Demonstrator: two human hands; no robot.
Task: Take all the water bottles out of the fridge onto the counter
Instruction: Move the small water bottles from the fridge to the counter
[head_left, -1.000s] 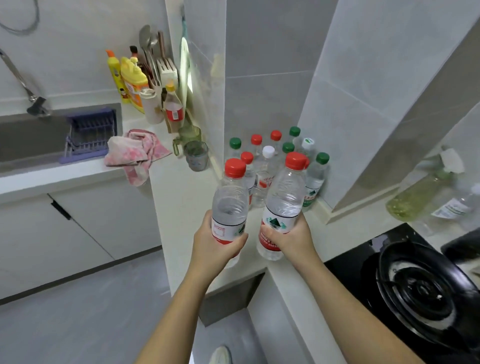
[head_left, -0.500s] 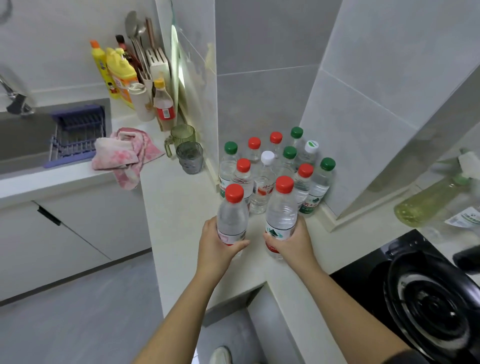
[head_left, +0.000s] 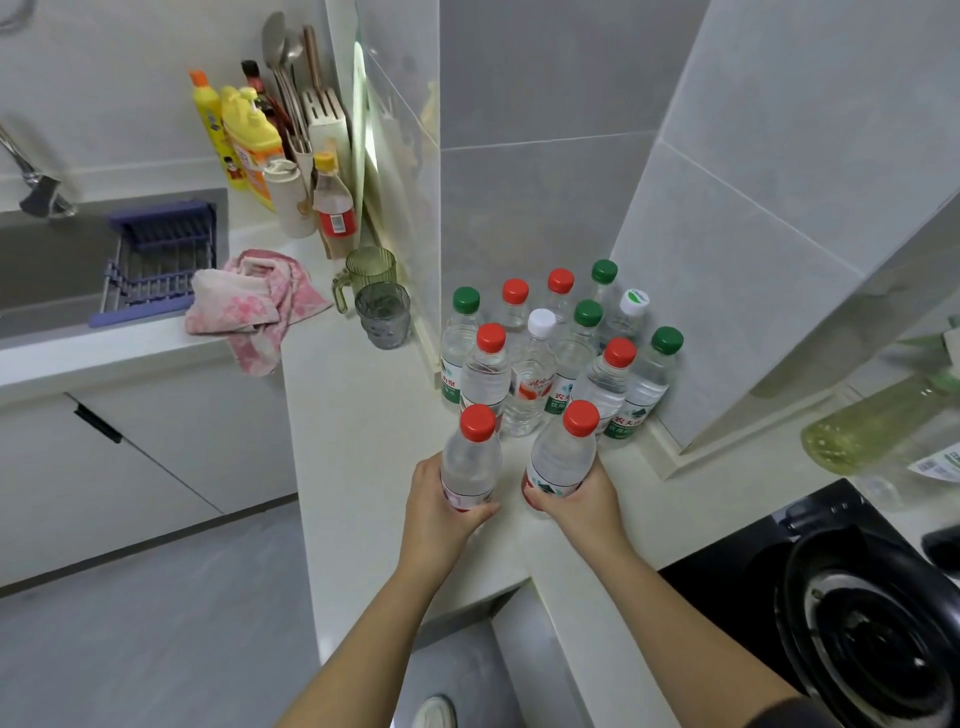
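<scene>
My left hand (head_left: 439, 506) grips a clear red-capped water bottle (head_left: 470, 457) around its lower body. My right hand (head_left: 584, 506) grips a second red-capped water bottle (head_left: 563, 454) the same way. Both bottles stand upright on the white counter (head_left: 363, 441), just in front of a cluster of several water bottles (head_left: 556, 348) with red, green and white caps packed into the tiled corner. The fridge is not in view.
Two glass cups (head_left: 382, 312) stand left of the cluster, a pink towel (head_left: 254, 304) hangs over the counter edge. Detergent bottles and a utensil holder (head_left: 270, 150) line the back. A sink with a purple rack (head_left: 156, 260) lies left, a black gas stove (head_left: 862, 618) right.
Both hands have carried their bottles forward and down towards the cluster; the bottles now rest on the counter by the front row. The camera has tilted lower.
</scene>
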